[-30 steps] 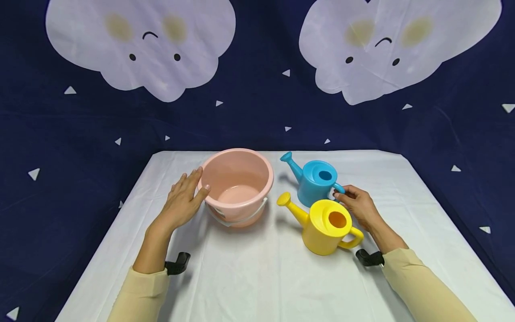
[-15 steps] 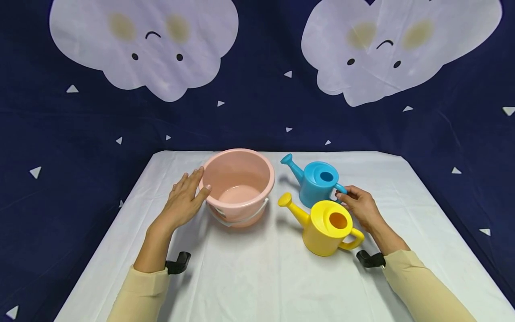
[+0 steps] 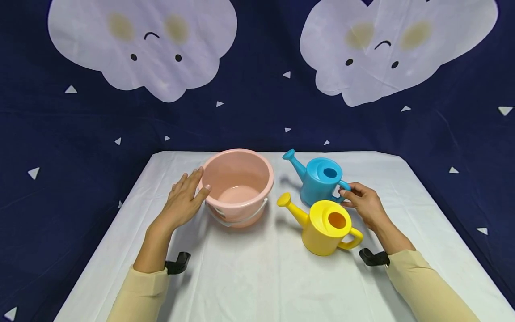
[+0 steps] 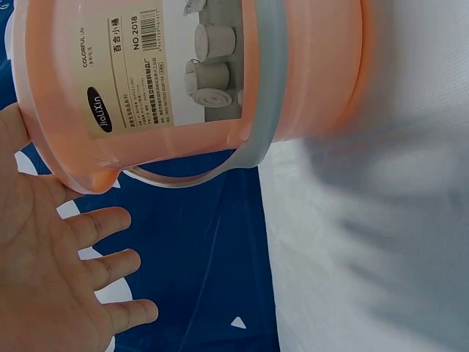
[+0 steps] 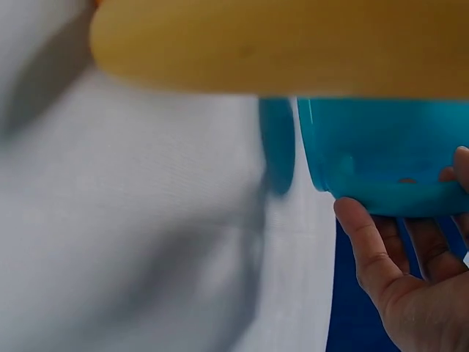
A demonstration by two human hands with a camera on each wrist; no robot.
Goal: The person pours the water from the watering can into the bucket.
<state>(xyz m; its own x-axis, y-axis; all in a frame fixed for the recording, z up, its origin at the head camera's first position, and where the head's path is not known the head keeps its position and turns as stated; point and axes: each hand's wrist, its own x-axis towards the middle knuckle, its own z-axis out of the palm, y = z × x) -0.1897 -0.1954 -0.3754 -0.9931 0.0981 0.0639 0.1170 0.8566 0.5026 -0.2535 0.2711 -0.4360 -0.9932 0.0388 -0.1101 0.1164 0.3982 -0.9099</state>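
Note:
A pink bucket (image 3: 241, 217) with a white handle (image 4: 267, 81) stands upright on the table. My left hand (image 3: 181, 201) has its fingers straight, with the fingertips and thumb right at the bucket's left rim. To the right is a blue watering can (image 3: 315, 188), its spout pointing left. My right hand (image 3: 366, 203) grips the can's handle (image 5: 410, 196) with thumb and fingers. Nearer to me a yellow watering can (image 3: 319, 232) stands upright, overlapping the lower edge of the blue one in the head view. It blocks the top of the right wrist view.
A white cloth (image 3: 241, 281) covers the table. Behind it hangs a dark blue curtain (image 3: 257, 120) printed with pale clouds and small triangles. The bucket and the two cans stand close together, the yellow can near my right forearm.
The blue watering can has shifted slightly right and up in the head view, together with my right hand. My left hand, the bucket and the yellow can have stayed put.

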